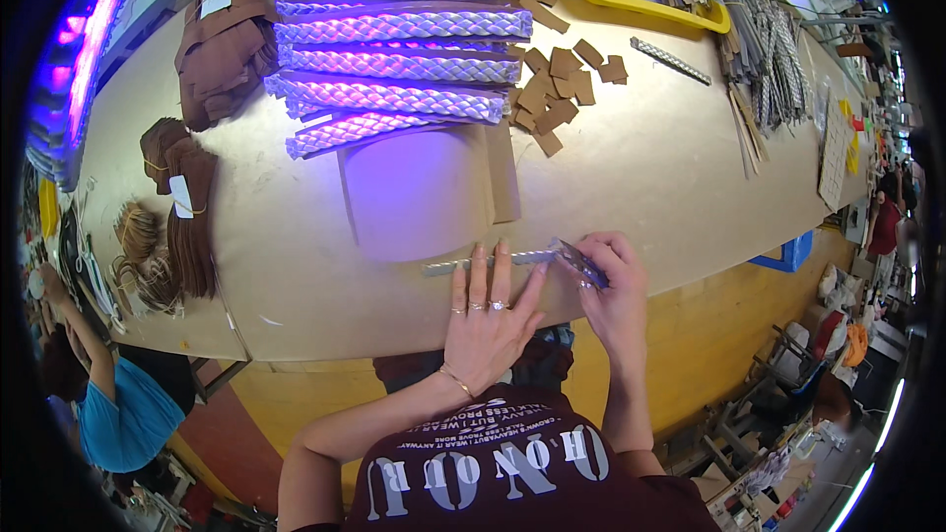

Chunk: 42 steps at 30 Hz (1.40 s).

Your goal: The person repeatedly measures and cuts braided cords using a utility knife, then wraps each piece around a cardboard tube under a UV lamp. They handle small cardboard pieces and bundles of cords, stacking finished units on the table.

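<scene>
A narrow silver braided strip lies on the table in front of me. My left hand is open, its fingers stretched out flat and holding the strip down against the tabletop. Closed at the strip's right end, my right hand grips a small dark purplish tool with a shiny tip; its exact kind is hard to make out. The tool's tip meets the end of the strip, and my fingers cover part of it. Just beyond my left fingertips lies a light brown board.
Stacked braided silver strips lie beyond the board. Brown cut pieces are scattered to their right. Brown strap bundles are at left, a yellow tray and loose strips at far right. A person in blue is at left.
</scene>
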{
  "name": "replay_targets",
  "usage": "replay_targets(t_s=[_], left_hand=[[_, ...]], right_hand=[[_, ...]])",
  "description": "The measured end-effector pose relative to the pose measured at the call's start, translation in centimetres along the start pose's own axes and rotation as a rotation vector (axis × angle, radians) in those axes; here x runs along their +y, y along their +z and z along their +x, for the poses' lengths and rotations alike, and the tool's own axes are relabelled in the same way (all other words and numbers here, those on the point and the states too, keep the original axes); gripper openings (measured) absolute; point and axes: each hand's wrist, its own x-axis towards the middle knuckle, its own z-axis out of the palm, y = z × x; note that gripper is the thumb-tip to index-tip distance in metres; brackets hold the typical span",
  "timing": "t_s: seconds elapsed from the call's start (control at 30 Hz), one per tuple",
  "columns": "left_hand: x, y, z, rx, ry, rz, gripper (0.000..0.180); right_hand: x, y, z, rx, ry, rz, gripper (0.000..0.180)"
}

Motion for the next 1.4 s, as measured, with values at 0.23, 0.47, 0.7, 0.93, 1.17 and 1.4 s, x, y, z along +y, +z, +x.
replay_targets(t_s=[0.23, 0.47, 0.7, 0.93, 1.17, 1.4], left_hand=[[-0.1, -0.1, 0.0, 0.003, 0.003, 0.000, 0.060], [0.0, -0.1, 0.1, 0.016, 0.007, 0.009, 0.059], [0.0, 0.2, 0.0, 0.037, 0.003, 0.006, 0.056], [-0.5, 0.1, -0.1, -0.066, -0.019, -0.040, 0.048], [-1.3, -0.1, -0.4, 0.028, 0.049, -0.306, 0.050], [-3.3, -1.1, -1.8, 0.189, -0.022, -0.427, 0.060]], right_hand=[[-0.3, 0.4, -0.1, -0.019, -0.034, -0.068, 0.022], [-0.9, 0.0, 0.4, -0.086, -0.050, -0.165, 0.019], [-3.4, -0.2, 1.0, -0.285, 0.034, -0.452, 0.021], [-6.6, 0.0, -0.6, -0.514, 0.028, -0.052, 0.013], [-2.1, -1.2, 1.7, -0.473, 0.379, 0.575, 0.026], [-2.7, 1.7, 0.7, -0.317, 0.290, 0.270, 0.029]])
